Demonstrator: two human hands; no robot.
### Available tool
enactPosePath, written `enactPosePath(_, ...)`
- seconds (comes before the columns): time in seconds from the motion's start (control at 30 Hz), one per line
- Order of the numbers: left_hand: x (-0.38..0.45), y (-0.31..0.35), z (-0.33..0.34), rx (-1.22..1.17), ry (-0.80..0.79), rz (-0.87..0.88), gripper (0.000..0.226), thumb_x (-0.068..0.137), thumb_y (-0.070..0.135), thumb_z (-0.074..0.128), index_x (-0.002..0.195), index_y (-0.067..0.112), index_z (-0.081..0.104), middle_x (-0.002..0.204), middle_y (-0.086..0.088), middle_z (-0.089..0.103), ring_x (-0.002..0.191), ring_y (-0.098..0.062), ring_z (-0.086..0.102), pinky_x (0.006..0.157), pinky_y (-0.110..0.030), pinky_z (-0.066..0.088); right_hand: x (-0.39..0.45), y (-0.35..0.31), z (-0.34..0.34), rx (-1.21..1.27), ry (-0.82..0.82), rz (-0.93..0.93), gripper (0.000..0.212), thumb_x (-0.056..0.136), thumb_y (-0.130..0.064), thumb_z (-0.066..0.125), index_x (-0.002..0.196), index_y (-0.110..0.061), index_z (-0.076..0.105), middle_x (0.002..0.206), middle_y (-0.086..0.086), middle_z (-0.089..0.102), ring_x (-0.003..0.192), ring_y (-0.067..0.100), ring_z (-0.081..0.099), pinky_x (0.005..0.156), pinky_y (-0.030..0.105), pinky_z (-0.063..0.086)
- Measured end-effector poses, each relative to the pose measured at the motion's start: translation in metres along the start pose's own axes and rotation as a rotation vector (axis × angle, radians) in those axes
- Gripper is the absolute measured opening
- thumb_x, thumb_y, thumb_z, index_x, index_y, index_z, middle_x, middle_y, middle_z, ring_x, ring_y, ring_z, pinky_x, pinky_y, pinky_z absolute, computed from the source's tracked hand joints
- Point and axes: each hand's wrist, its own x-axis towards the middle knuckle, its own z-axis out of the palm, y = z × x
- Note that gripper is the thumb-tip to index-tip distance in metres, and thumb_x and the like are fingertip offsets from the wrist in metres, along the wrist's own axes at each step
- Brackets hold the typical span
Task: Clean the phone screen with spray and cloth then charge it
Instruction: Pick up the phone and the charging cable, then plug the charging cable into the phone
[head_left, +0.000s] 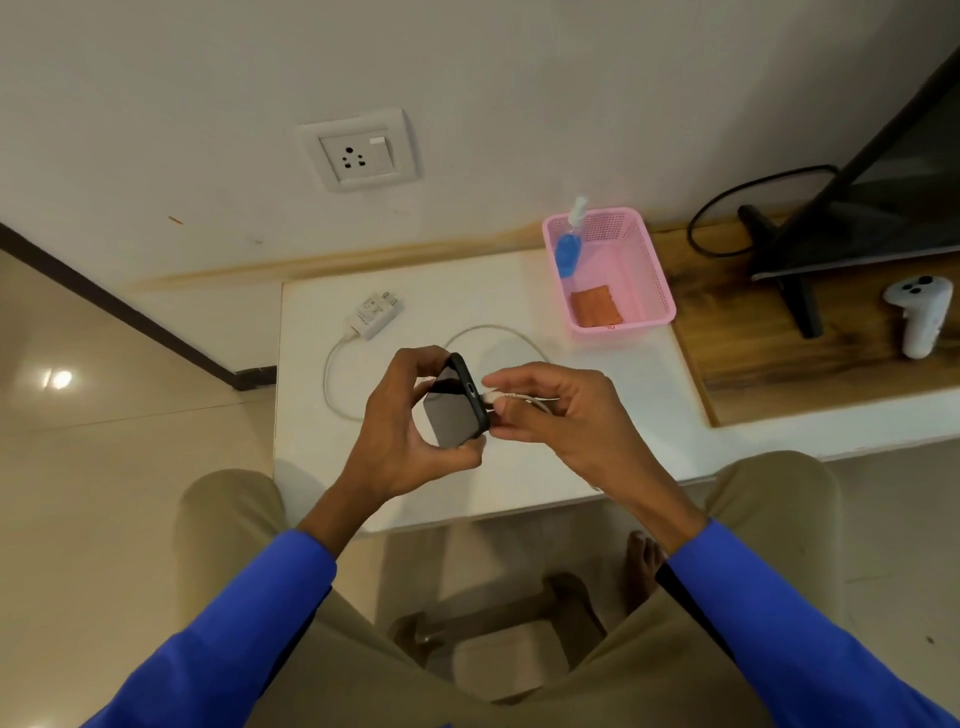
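Observation:
My left hand (402, 436) grips a black phone (453, 410) above the white table (597, 395), its dark screen toward me and its bottom edge with the charging port turned right. My right hand (558, 410) pinches the plug end of a white charging cable (496, 332), and the plug tip sits just beside the port, not inserted as far as I can see. The cable loops back across the table to a white charger adapter (375, 310) lying flat, its pins pointing away. A blue spray bottle (569, 249) and an orange cloth (596, 307) rest inside a pink basket (657, 280).
A white wall socket (358, 151) with a switch sits on the wall above the table. To the right, a wooden surface (810, 358) holds a monitor stand (800, 301), a black cable (727, 218) and a white controller (919, 312). My knees are against the table's front edge.

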Motion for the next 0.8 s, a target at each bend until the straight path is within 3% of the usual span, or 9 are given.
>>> enactPosePath(0.13,0.001,0.007,-0.002,-0.017,0.015,0.024,0.078,0.059,0.024,0.089,0.128,0.015,0.052,0.122,0.016,0.056,0.116,-0.017,0.06,0.099,-0.025,0.054,-0.004,-0.012,0.003,0.046,0.011,-0.029,0.022,0.094,-0.002,0.071,0.113,-0.01,0.077,0.105,0.007,0.079,0.095,0.025,0.079,0.079,0.028,0.063)
enactPosePath(0.37,0.007,0.012,-0.008,0.016,0.004,0.085,0.077,0.059,0.027,0.088,0.128,0.017,0.055,0.121,0.014,0.058,0.111,-0.011,0.063,0.096,-0.019,0.052,-0.008,-0.021,0.006,0.02,0.061,-0.075,0.022,0.093,-0.006,0.071,0.111,-0.018,0.078,0.106,0.0,0.08,0.094,0.022,0.079,0.078,0.028,0.064)
enactPosePath(0.57,0.01,0.004,-0.013,0.079,-0.021,0.1,0.079,0.059,0.026,0.092,0.128,0.022,0.055,0.118,0.007,0.06,0.107,-0.02,0.065,0.092,-0.035,0.057,-0.01,-0.016,0.009,-0.183,0.09,-0.132,0.023,0.092,-0.007,0.075,0.114,-0.012,0.079,0.103,-0.004,0.081,0.094,0.014,0.079,0.08,0.027,0.063)
enactPosePath(0.8,0.009,0.001,-0.015,0.121,-0.056,0.105,0.078,0.059,0.032,0.092,0.126,0.025,0.054,0.117,0.007,0.06,0.105,-0.02,0.064,0.089,-0.036,0.057,-0.012,-0.024,0.007,-0.549,0.088,-0.283,0.024,0.09,-0.006,0.078,0.112,-0.014,0.08,0.099,-0.005,0.079,0.089,0.002,0.074,0.082,0.007,0.053)
